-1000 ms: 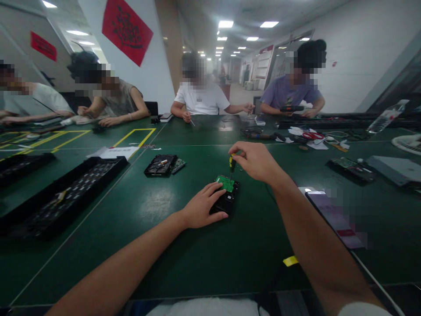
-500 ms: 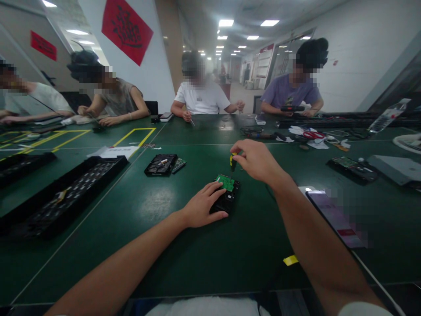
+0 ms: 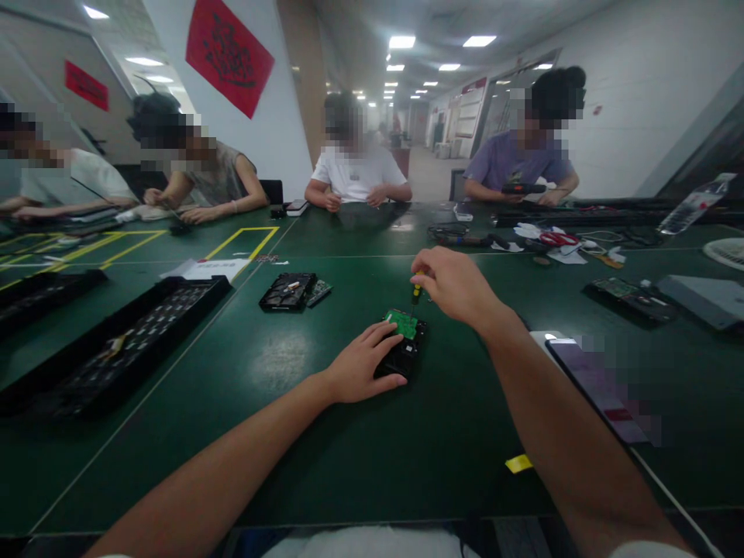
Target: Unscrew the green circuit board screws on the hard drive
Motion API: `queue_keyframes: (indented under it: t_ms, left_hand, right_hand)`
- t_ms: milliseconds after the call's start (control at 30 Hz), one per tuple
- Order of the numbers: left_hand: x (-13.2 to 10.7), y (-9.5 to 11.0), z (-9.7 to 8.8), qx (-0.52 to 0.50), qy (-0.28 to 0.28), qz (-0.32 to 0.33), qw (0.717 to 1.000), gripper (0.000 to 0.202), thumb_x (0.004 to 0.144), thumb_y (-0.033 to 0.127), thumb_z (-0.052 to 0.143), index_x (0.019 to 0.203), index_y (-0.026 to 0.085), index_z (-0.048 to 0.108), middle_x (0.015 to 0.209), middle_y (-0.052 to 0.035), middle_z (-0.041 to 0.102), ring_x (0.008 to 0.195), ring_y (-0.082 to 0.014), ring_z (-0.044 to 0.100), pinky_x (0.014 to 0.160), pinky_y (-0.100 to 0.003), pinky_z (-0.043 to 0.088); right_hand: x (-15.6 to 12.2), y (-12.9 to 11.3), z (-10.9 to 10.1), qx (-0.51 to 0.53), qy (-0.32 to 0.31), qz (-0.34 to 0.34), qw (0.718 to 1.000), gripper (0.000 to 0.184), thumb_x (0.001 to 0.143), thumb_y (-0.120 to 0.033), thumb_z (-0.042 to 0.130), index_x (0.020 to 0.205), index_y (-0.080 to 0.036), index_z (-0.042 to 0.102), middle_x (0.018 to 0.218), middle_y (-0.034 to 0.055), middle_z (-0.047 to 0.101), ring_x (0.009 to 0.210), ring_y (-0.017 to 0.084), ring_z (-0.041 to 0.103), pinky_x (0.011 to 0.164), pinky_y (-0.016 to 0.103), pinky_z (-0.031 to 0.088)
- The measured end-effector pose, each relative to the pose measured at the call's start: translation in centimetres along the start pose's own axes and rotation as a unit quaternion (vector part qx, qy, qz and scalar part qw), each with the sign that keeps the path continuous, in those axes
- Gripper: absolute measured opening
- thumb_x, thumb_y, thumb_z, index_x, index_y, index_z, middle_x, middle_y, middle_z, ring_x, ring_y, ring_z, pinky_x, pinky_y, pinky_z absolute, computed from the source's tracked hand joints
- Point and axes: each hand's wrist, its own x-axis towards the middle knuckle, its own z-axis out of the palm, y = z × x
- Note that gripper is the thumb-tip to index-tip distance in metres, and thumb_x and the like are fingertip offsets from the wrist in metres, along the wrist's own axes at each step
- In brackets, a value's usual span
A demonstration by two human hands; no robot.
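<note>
A black hard drive with a green circuit board (image 3: 403,324) on its upper face lies on the table in front of me. My left hand (image 3: 366,360) holds it from the left, fingers across the board's edge and thumb along the near end. Above its far right part, my right hand (image 3: 450,283) is closed around the handle of a small yellow-and-black screwdriver (image 3: 417,294). The shaft points down, its tip at the board's right side; whether it sits in a screw is too small to tell.
Left of the drive lie another black drive (image 3: 287,291) and a loose circuit board (image 3: 319,292). Farther left is a long black tray (image 3: 128,341). A phone (image 3: 598,387) and another drive (image 3: 631,301) lie to the right. Several co-workers sit across the green table (image 3: 279,442).
My hands stay nearly in place on the drive and screwdriver. The view has shifted slightly. Across the table, the co-worker in white has drawn one hand inward.
</note>
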Motion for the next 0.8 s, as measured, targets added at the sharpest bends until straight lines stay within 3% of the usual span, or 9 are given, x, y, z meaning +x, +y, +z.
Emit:
queue_keyframes:
  t_ms: [133,333,533,700,800]
  left_hand:
    - [0.01,0.06,-0.09,-0.006,0.004,-0.002,1.000,0.083,0.091,0.068,0.063,0.157,0.023,0.041,0.163,-0.0161,0.038,0.153,-0.0370,0.033,0.125,-0.059,0.033]
    - [-0.03,0.14,-0.19,0.001,0.000,-0.005,1.000,0.083,0.091,0.069,0.061,0.157,0.022,0.041,0.163,-0.0160,0.038,0.153,-0.0366,0.033,0.126,-0.058,0.032]
    - [-0.02,0.07,-0.17,0.004,-0.007,-0.005,1.000,0.084,0.092,0.070,0.060,0.157,0.022,0.041,0.164,-0.0162,0.037,0.153,-0.0365,0.033,0.126,-0.058,0.032]
    - [-0.04,-0.05,0.00,0.006,-0.002,-0.003,1.000,0.084,0.091,0.070,0.060,0.157,0.022,0.040,0.164,-0.0162,0.037,0.153,-0.0366,0.032,0.126,-0.058,0.032]
    - [0.00,-0.03,0.04,0.013,-0.007,-0.003,1.000,0.084,0.092,0.071,0.059,0.157,0.021,0.040,0.163,-0.0165,0.037,0.153,-0.0363,0.032,0.126,-0.057,0.032]
  right_hand:
    - [0.01,0.05,0.01,0.025,-0.003,0.007,1.000,0.011,0.091,-0.016,0.070,0.102,-0.018,0.070,0.102,0.0077,0.076,0.091,0.022,0.070,0.080,0.032,0.046]
    - [-0.10,-0.25,-0.34,-0.004,-0.006,0.021,1.000,0.009,0.091,-0.026,0.072,0.093,-0.019,0.068,0.093,0.0077,0.075,0.086,0.023,0.068,0.076,0.032,0.044]
    - [-0.13,-0.75,-0.30,0.004,-0.020,-0.014,1.000,0.012,0.091,-0.014,0.063,0.102,-0.016,0.067,0.097,0.0086,0.072,0.081,0.020,0.063,0.078,0.031,0.042]
    - [-0.11,-0.52,-0.01,0.019,-0.023,-0.025,0.999,0.011,0.096,-0.026,0.064,0.103,-0.018,0.067,0.098,0.0085,0.071,0.085,0.021,0.063,0.079,0.031,0.043]
    - [-0.15,-0.12,-0.01,0.019,-0.031,-0.031,0.999,0.008,0.095,-0.018,0.063,0.101,-0.018,0.068,0.100,0.0083,0.073,0.090,0.022,0.066,0.082,0.032,0.044]
